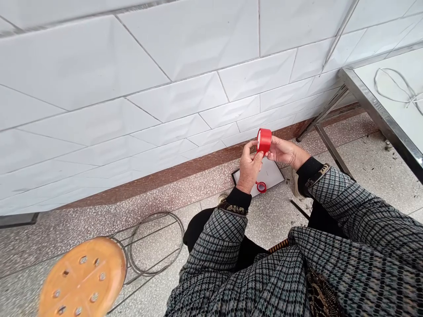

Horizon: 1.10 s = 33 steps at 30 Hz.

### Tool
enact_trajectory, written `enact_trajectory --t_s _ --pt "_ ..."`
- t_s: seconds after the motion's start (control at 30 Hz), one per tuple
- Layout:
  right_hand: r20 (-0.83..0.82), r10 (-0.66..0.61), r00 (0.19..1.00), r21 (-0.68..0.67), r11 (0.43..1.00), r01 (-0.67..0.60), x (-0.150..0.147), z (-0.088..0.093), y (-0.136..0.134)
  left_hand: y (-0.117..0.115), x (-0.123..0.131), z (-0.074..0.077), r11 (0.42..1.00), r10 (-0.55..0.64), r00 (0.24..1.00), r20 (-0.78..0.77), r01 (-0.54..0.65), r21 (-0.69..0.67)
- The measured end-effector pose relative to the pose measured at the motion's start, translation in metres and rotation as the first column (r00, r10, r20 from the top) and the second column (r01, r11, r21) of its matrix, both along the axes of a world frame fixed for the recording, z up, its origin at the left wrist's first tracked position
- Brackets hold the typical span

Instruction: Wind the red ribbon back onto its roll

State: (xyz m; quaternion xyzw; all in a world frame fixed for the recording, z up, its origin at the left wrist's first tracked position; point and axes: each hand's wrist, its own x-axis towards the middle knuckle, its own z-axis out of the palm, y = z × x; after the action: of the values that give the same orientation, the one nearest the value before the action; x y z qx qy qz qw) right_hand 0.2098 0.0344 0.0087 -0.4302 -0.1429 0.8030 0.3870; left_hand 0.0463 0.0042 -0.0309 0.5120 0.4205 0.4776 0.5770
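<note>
The red tape roll (264,140) is up between the two hands; it could slip if the left fingers loosen, since the right hand's hold is unclear. Below, the white panel (274,171) and small red ring (265,188) might be struck by a dropped roll, and the ring could skid away.

The checked sleeves (214,246) lead forward from the body, both forearms angled inward. The left hand (249,166) reaches up, its thumb and forefinger pinching the roll's near-left side. The right hand (284,152) comes in sideways, fingers beside the roll's lower right edge; whether they pinch it cannot be told.
</note>
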Motion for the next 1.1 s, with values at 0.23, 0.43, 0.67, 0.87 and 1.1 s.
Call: enact_trajectory --t_s 0.23,0.43,0.67,0.87,1.1 --pt "-0.082 0.092 0.992 -0.012 0.996 -0.093 0.004 0.0 0.001 0.003 -0.005 0.002 0.995 -0.047 0.998 -0.035 0.05 0.087" --pt "-0.007 0.076 0.997 0.014 0.997 -0.075 0.002 -0.002 -0.002 0.008 -0.01 0.015 0.996 -0.087 0.996 -0.032 0.087 -0.021" --pt "0.113 0.158 0.981 0.105 0.98 -0.17 -0.002 -0.005 -0.008 0.008 -0.022 0.017 0.987 -0.14 0.99 0.016 0.141 -0.082" --pt "0.416 -0.007 0.909 0.485 0.848 -0.215 0.008 0.004 -0.006 0.006 -0.038 0.019 0.953 -0.275 0.957 0.093 0.284 -0.103" --pt "0.647 -0.32 0.692 0.646 0.713 -0.273 0.009 -0.004 -0.002 0.0 -0.027 0.018 0.97 -0.193 0.967 0.168 0.213 -0.114"
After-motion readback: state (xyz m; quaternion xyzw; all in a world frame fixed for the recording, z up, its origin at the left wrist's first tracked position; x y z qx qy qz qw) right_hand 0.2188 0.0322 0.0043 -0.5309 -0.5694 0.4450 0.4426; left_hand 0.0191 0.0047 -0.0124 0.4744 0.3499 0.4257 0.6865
